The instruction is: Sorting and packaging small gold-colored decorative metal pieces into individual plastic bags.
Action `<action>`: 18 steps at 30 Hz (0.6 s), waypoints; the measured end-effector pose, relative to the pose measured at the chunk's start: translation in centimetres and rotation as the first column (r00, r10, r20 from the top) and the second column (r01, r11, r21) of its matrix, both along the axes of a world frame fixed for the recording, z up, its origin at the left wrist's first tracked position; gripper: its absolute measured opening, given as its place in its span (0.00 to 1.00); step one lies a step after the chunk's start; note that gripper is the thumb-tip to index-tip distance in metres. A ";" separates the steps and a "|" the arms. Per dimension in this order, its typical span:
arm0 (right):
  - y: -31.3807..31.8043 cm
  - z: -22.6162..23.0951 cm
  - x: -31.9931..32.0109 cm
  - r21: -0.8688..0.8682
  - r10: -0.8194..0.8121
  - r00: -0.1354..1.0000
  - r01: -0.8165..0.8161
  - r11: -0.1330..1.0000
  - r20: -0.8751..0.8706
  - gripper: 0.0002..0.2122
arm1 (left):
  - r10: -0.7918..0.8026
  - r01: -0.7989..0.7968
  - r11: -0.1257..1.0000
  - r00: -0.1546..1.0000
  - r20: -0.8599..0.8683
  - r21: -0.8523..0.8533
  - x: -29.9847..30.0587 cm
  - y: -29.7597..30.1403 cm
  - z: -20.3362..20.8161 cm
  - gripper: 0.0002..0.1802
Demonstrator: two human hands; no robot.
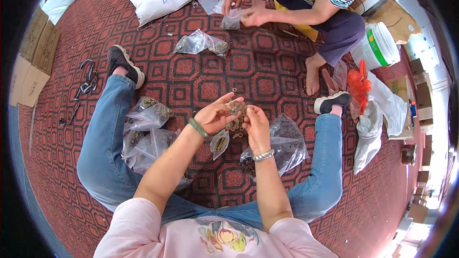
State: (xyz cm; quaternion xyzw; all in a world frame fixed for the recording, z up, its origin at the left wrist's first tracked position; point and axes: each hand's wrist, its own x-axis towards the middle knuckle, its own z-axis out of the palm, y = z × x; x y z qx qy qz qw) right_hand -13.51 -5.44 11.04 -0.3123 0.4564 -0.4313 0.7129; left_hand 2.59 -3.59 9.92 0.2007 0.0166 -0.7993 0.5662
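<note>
Many small, round brown pieces [233, 125] lie on the red and black carpet [264, 69], with more by the left hand [213, 116], fingers spread, and the right hand [258, 123], fingers bent inward, though I can't tell if they pinch any.

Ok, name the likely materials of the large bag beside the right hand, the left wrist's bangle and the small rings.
Large bag: thin glossy plastic, see-through with crinkled highlights. Bangle: possibly polished stone or glass, going by its smooth green sheen. Small rings: dull brown, perhaps metal or wood; too small to tell.
</note>
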 end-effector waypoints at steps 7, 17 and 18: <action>-0.4 0.1 0.7 0.011 0.009 1.000 -0.009 1.000 -0.017 0.07 | -0.032 0.033 0.999 0.999 -0.006 0.041 -0.7 0.1 0.1 0.28; 0.2 -0.1 0.4 -0.017 0.014 0.999 -0.015 1.000 -0.038 0.06 | -0.019 0.023 0.999 0.990 -0.140 0.032 -0.7 0.2 -0.6 0.26; 0.1 -0.2 0.5 -0.020 0.017 0.999 -0.017 1.000 -0.040 0.05 | -0.017 0.023 0.999 0.984 -0.177 0.034 -0.7 0.2 -0.7 0.25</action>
